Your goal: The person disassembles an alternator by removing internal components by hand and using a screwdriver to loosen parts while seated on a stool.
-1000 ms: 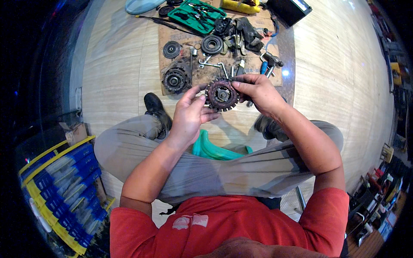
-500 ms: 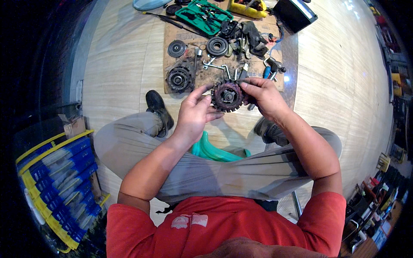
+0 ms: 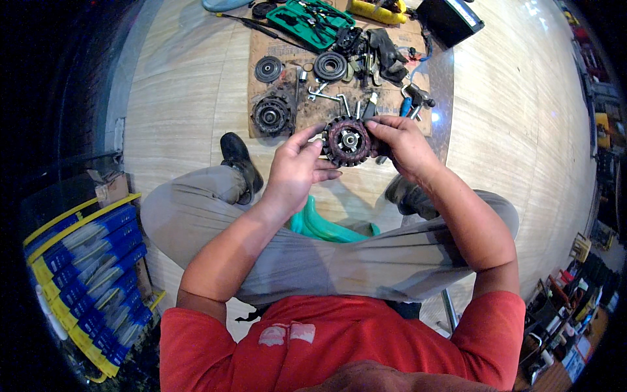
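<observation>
Between my two hands is a round stator (image 3: 349,141), dark and toothed around its rim, with a reddish-brown ring of windings and a bright metal hub in its middle. My left hand (image 3: 294,168) grips its left edge, thumb on the near face and lower fingers stretched beneath it. On the opposite edge my right hand (image 3: 403,147) pinches the rim with the thumb on top; its other fingers are partly hidden behind. The stator is held up in the air, its face turned toward me, just this side of the cardboard (image 3: 313,124).
On the cardboard lie a dark round housing (image 3: 272,115), a grooved pulley (image 3: 330,66), a disc (image 3: 268,69), a hex key (image 3: 325,96), dark gloves (image 3: 388,55) and a green tool case (image 3: 310,25). A black box (image 3: 449,23) stands beyond. Under my legs is a green stool (image 3: 330,227).
The stator has tilted slightly in my hands, so its hub now shows brighter and its face is more squarely toward me. Both hands keep their grip.
</observation>
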### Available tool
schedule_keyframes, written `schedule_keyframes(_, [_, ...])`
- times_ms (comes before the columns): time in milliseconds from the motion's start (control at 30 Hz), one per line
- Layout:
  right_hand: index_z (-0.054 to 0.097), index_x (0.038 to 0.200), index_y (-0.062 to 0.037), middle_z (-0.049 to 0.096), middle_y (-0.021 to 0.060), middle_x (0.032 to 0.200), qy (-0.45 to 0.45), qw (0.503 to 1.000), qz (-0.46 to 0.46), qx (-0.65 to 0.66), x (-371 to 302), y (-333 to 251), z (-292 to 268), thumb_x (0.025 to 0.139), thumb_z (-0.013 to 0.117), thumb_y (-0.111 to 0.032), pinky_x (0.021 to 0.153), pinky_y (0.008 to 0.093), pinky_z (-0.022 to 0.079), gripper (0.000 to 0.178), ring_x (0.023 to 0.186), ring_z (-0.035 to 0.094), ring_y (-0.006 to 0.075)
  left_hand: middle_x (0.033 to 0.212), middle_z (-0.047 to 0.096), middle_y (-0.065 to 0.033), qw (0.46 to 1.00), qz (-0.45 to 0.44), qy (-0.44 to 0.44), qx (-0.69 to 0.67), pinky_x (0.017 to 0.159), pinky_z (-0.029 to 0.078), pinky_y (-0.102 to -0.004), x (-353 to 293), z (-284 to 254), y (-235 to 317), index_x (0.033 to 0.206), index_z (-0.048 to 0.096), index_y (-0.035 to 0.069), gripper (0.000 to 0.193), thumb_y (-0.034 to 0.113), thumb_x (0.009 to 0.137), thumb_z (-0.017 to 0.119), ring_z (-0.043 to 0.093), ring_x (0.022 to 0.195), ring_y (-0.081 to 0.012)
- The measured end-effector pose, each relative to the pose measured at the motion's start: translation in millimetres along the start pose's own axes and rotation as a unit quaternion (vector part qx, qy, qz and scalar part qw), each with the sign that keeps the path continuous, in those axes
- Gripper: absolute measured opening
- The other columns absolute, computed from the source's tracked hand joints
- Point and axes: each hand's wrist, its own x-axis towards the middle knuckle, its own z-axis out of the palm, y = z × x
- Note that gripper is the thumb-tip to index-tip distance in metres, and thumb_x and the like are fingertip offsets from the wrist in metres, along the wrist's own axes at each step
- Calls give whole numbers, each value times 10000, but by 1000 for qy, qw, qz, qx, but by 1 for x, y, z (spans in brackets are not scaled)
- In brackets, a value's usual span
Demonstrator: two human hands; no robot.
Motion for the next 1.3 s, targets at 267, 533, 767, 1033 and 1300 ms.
schedule_keyframes(267, [670, 986, 44, 650, 52, 787, -9, 1000, 14, 2, 0, 0, -2, 935, 617, -177, 582, 268, 459, 233, 638, 560, 125, 1133, 627, -169, 1000, -9, -8, -2, 719, 608, -392, 2, -3, -2, 1404, 382, 5, 420, 137, 1012, 456, 690, 807, -249])
schedule_keyframes(533, [668, 1020, 41, 653, 57, 799, -5, 1000, 11, 3, -1, 1, -1, 933, 617, -174, 586, 265, 465, 237, 644, 567, 126, 1105, 619, -149, 1000, 4, -3, 24, 715, 608, -387, 1, -3, -2, 1399, 398, 1, 433, 77, 984, 496, 681, 816, -227])
schedule_keyframes(767, [664, 1047, 45, 658, 62, 812, -8, 1000, 1, 10, 0, 3, -2, 935, 614, -168, 588, 266, 472, 246, 646, 571, 126, 1089, 599, -127, 998, 26, 11, 59, 724, 614, -367, 0, 0, -2, 1399, 412, -2, 446, 30, 966, 515, 665, 851, -203])
schedule_keyframes(1033, [652, 1079, 66, 663, 67, 825, -18, 999, -35, 15, 1, 7, -2, 932, 619, -132, 614, 264, 505, 249, 660, 597, 126, 1228, 594, -130, 992, 80, 21, 92, 778, 604, -342, -1, 4, 1, 1373, 444, -1, 404, 51, 979, 518, 657, 1003, -209])
schedule_keyframes(1300, [636, 1123, 68, 664, 64, 831, -21, 999, -25, 12, -6, 1, 0, 935, 609, -111, 612, 262, 510, 260, 675, 611, 126, 1210, 604, -126, 988, 94, 31, 115, 758, 606, -339, 0, 1, 1, 1351, 477, 13, 385, 84, 979, 544, 657, 995, -203])
